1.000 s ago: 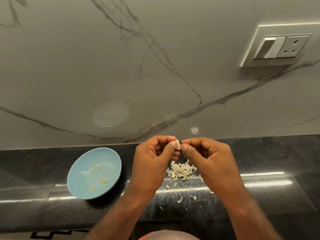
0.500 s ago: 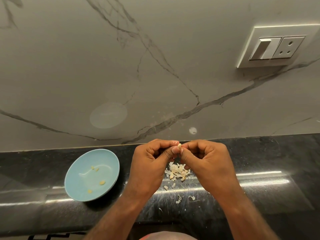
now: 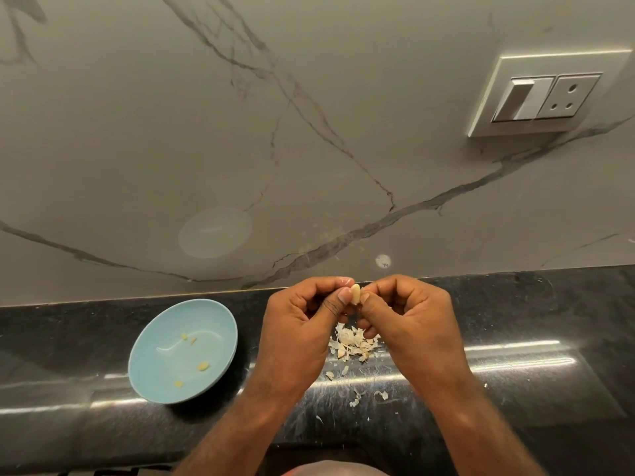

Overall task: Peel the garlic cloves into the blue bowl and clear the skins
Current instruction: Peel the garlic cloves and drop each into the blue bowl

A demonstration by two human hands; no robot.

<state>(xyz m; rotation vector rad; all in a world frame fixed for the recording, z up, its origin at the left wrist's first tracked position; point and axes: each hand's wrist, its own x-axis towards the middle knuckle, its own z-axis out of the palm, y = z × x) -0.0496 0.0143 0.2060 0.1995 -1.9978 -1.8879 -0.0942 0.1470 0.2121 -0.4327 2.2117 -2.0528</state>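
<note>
While hovering right of the blue bowl (image 3: 213, 314), pinching one pale, smooth garlic clove (image 3: 355, 293) with left hand (image 3: 302, 324) and right hand (image 3: 412, 324), thumbs and curled fingertips of both pressing on it. Already resting in that shallow, matte bowl: four small peeled bits (image 3: 203, 366). Littering the glossy black surface (image 3: 532, 310) right of the bowl: papery, flaky skins (image 3: 354, 343), awaiting clearing. Seemingly running about midway.

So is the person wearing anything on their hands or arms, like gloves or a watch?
No, nothing that shows. The left hand and right hand have no gloves and no rings in view. The left forearm and right forearm are uncovered, with no sleeves, watch or bracelet. The thumbnails look short and unpainted.
</note>
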